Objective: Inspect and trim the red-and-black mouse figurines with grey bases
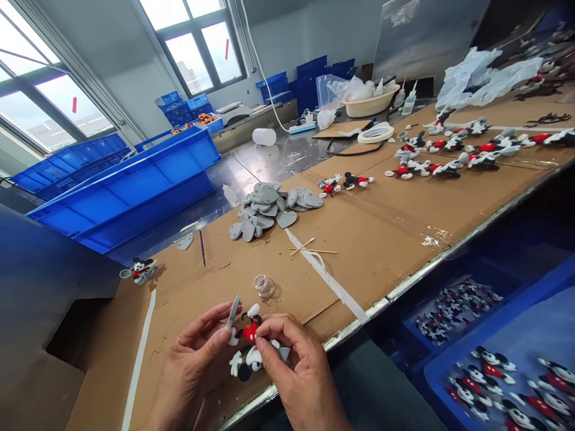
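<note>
Between the thumb and fingers of my left hand [191, 353] a thin grey base plate [233, 310] is pinched, seen edge-on. My right hand [303, 368] grips a cartoon mouse figurine [250, 331] with a red body, black ears and white gloves and shoes. The figurine points head-down toward me, and its shoes lie close to the plate; whether they touch I cannot tell. Fingers cover part of its body. Just beyond my hands stands a small clear cup [264, 286].
A heap of grey plates [265, 203] lies ahead on the cardboard [381, 233]. Cotton swabs [309, 246] lie nearer. More figurines [444, 143] fill the right side, one figurine [142, 269] stands left. Blue bins [503, 395] of figurines sit below the table edge.
</note>
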